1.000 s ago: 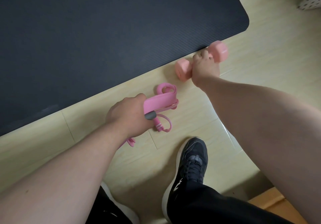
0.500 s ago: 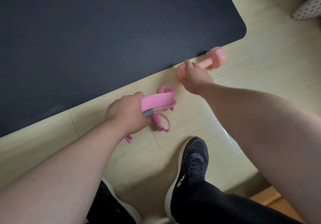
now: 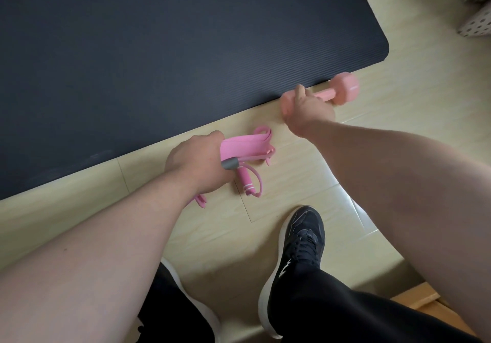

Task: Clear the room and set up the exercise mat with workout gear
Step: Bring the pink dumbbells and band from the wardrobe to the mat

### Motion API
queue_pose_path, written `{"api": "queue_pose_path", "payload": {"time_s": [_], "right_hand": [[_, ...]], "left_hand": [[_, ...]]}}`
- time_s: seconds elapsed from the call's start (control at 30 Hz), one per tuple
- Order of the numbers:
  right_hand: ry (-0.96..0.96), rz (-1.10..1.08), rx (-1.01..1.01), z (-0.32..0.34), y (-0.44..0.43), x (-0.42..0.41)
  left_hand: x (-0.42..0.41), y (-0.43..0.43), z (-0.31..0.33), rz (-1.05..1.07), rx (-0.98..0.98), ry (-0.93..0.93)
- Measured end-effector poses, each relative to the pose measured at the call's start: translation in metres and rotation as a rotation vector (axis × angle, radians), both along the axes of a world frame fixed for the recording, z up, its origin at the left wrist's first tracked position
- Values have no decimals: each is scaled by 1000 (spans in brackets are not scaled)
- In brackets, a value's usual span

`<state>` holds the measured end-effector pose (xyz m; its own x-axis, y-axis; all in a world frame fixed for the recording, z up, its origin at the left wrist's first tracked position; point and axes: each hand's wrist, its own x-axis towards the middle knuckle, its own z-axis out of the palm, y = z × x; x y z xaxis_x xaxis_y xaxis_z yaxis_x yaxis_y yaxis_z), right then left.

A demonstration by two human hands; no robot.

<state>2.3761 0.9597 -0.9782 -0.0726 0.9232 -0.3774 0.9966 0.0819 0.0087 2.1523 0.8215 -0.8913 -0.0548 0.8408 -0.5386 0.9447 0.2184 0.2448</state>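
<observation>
- A person's left hand is clenched round a folded pink resistance band and a pink skipping rope, low over the pale floor.
- The right hand curls round a pink dumbbell, just beside the near edge of the dark exercise mat.

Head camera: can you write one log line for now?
left hand: grips pink band, jump rope | right hand: holds dumbbell | dumbbell: beside mat

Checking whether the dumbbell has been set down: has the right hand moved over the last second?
Yes. The right hand slid along the mat edge, away from its rounded corner, from the pink dumbbell handle onto its left head.
</observation>
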Motion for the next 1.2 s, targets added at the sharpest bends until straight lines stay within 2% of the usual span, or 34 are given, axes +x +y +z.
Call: {"api": "queue_pose_path", "payload": {"time_s": [0.07,0.13,0.2,0.23,0.33,0.53,0.6,0.67,0.83,0.97,1.1,1.2], "right_hand": [[-89,95,124,12,-5,-8],[-3,294,151,26,-12,-20],[121,500,-26,41,-24,-39],[194,533,-136,50,-34,-50],[338,495,-358,69,-66,-75],[544,338,-552,95,-94,-108],[536,347,-526,103,-104,-125],[521,377,-407,108,-116,-140],[647,484,-222,108,-154,-178],[665,463,-45,102,-166,-198],[676,457,-136,111,-156,-206],[684,420,-262,121,-153,-208]], "left_hand": [[-4,1,4,-5,5,-24],[-9,2,11,3,10,-54],[-15,4,19,-17,19,-54],[-20,5,23,-33,27,-45],[-37,3,38,-33,43,-19],[-81,-28,69,1,23,4],[-97,-41,75,56,8,-10],[-111,-49,78,156,-29,-65],[-136,-64,97,507,-104,-445],[-149,-85,100,609,-219,-704],[-173,-103,83,859,-190,-761],[-183,-117,74,930,-107,-616]]}}
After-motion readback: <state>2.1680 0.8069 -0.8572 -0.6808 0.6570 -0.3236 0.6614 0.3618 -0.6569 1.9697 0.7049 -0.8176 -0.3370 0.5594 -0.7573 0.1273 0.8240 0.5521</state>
